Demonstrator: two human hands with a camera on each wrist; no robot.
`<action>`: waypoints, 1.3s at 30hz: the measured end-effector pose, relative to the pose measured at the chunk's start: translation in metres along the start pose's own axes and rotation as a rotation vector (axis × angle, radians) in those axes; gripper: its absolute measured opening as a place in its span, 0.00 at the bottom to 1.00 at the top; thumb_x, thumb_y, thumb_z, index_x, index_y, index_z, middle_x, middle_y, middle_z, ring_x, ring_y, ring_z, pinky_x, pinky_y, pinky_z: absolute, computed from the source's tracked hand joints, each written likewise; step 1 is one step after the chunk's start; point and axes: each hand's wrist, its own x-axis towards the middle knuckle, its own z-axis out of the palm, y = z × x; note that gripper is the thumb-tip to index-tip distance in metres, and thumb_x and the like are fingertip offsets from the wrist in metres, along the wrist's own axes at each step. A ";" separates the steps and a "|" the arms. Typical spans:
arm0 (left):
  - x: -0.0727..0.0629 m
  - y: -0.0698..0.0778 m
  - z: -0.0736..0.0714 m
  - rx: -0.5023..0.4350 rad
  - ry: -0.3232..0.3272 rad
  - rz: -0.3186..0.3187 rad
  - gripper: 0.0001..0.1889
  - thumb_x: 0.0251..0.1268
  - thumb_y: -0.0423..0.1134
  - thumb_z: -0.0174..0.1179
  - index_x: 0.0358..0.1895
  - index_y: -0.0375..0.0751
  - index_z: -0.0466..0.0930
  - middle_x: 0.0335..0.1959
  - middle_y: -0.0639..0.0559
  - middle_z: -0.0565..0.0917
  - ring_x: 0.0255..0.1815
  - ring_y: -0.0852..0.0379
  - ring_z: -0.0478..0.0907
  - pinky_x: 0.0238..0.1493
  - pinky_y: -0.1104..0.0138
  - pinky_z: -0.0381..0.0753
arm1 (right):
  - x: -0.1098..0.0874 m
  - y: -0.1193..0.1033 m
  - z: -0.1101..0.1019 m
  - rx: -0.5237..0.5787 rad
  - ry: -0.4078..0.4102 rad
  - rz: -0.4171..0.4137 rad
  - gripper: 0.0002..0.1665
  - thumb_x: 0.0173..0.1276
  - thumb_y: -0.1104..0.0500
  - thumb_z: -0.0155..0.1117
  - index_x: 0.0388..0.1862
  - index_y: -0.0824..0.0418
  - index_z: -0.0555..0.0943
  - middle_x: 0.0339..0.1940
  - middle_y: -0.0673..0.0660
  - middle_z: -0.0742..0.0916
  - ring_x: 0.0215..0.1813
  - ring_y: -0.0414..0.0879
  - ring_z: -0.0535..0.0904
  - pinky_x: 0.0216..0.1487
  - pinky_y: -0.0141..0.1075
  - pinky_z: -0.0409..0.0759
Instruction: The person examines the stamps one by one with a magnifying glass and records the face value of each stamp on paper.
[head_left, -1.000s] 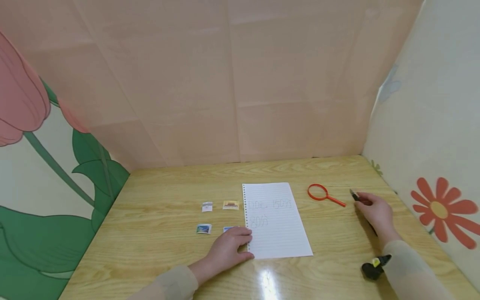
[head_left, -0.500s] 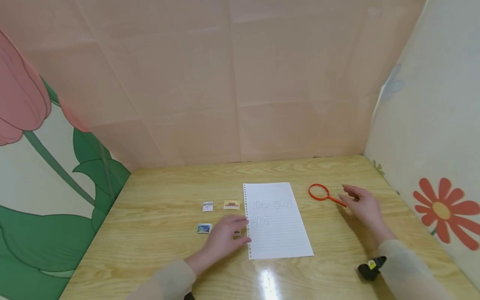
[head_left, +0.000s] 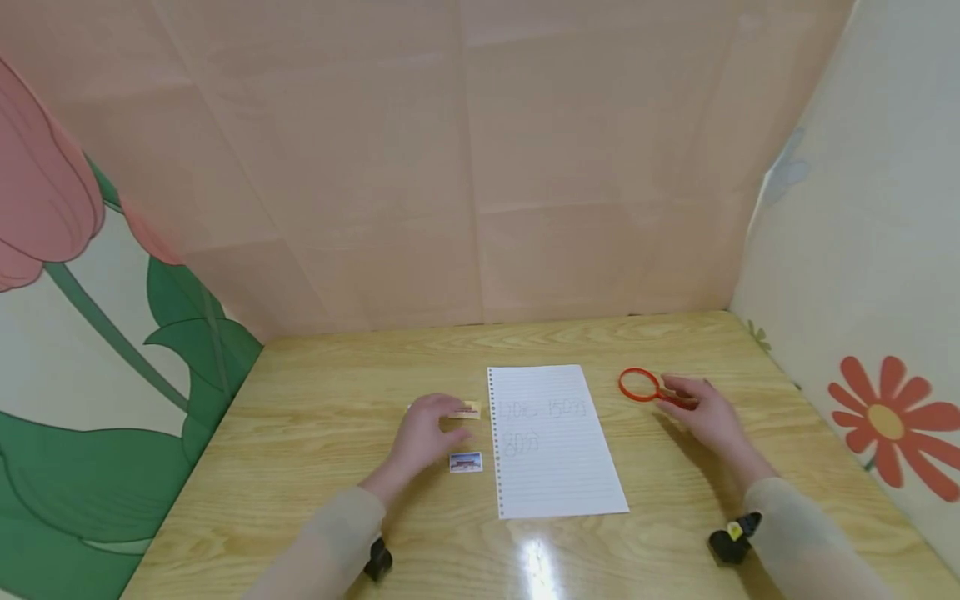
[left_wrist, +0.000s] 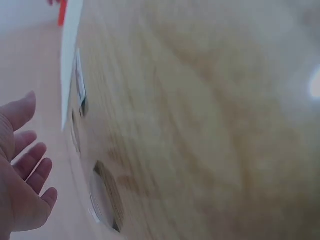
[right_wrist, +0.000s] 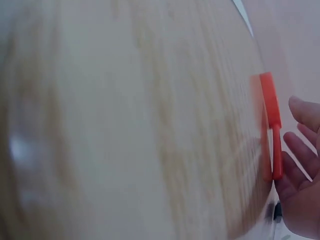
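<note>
My left hand is held over the small stamps at the left, fingers relaxed and bent, with nothing seen in it. Beside its thumb lies a blue stamp with a building on it. A yellowish stamp shows past its fingertips; other stamps are mostly hidden by the hand. At the right, my right hand is at the handle of the red magnifying glass, which lies on the table. In the right wrist view the thumb stands apart from the red handle, with the fingers close beside it.
A lined sheet of paper with handwritten numbers lies between the hands. In the right wrist view a small dark object shows beyond the magnifying glass, unclear in kind. Pink and flowered sheets wall the wooden table at the back and sides.
My right hand held a pen a second ago; it has let go and moved left to the magnifying glass handle. My left hand has left the paper's edge and moved left over the stamps.
</note>
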 end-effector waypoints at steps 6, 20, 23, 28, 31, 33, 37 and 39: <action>0.014 -0.014 -0.005 -0.043 -0.028 -0.114 0.25 0.51 0.39 0.77 0.54 0.35 0.83 0.53 0.43 0.83 0.59 0.42 0.75 0.66 0.49 0.70 | 0.001 0.007 0.003 -0.007 -0.026 0.016 0.35 0.69 0.50 0.68 0.67 0.69 0.73 0.61 0.72 0.79 0.59 0.66 0.74 0.57 0.56 0.71; 0.030 -0.029 -0.001 0.013 -0.109 -0.217 0.26 0.49 0.42 0.78 0.54 0.39 0.84 0.54 0.46 0.83 0.59 0.45 0.76 0.67 0.52 0.69 | 0.003 0.010 0.001 0.025 -0.070 0.072 0.37 0.69 0.49 0.68 0.69 0.68 0.71 0.67 0.74 0.73 0.67 0.71 0.65 0.64 0.65 0.63; 0.031 -0.029 0.000 0.039 -0.120 -0.224 0.25 0.50 0.42 0.77 0.53 0.40 0.85 0.53 0.47 0.83 0.59 0.45 0.76 0.67 0.52 0.69 | 0.003 0.010 0.000 0.026 -0.064 0.076 0.37 0.68 0.50 0.69 0.69 0.68 0.71 0.67 0.74 0.73 0.67 0.72 0.64 0.64 0.66 0.63; 0.032 -0.030 0.002 0.059 -0.124 -0.209 0.24 0.49 0.41 0.77 0.52 0.41 0.86 0.51 0.48 0.84 0.57 0.46 0.77 0.66 0.53 0.70 | 0.003 0.010 0.001 0.014 -0.046 0.065 0.35 0.68 0.52 0.69 0.67 0.69 0.73 0.65 0.74 0.74 0.66 0.71 0.66 0.63 0.65 0.64; 0.033 -0.032 0.003 0.067 -0.126 -0.204 0.23 0.49 0.42 0.78 0.51 0.42 0.86 0.50 0.49 0.84 0.55 0.47 0.77 0.64 0.54 0.71 | 0.003 0.010 0.001 -0.001 -0.038 0.046 0.33 0.68 0.53 0.69 0.65 0.70 0.74 0.63 0.74 0.75 0.64 0.70 0.68 0.62 0.64 0.65; 0.033 -0.033 0.003 0.069 -0.129 -0.206 0.22 0.49 0.42 0.78 0.50 0.42 0.87 0.49 0.50 0.85 0.54 0.48 0.77 0.63 0.55 0.72 | 0.003 0.011 0.001 -0.009 -0.033 0.036 0.32 0.68 0.54 0.69 0.65 0.71 0.74 0.63 0.75 0.76 0.64 0.70 0.68 0.62 0.64 0.65; 0.034 -0.035 0.004 0.075 -0.126 -0.190 0.21 0.50 0.43 0.78 0.49 0.43 0.87 0.47 0.50 0.85 0.54 0.48 0.78 0.63 0.55 0.72 | 0.003 0.014 0.001 -0.015 -0.021 0.020 0.31 0.68 0.56 0.69 0.64 0.71 0.75 0.62 0.75 0.76 0.64 0.71 0.68 0.62 0.65 0.65; 0.034 -0.036 0.003 0.073 -0.124 -0.178 0.21 0.50 0.43 0.78 0.48 0.42 0.88 0.47 0.50 0.85 0.54 0.48 0.78 0.62 0.55 0.73 | 0.003 0.015 0.002 -0.018 -0.014 0.015 0.30 0.68 0.56 0.70 0.63 0.71 0.76 0.62 0.74 0.77 0.64 0.71 0.69 0.62 0.65 0.65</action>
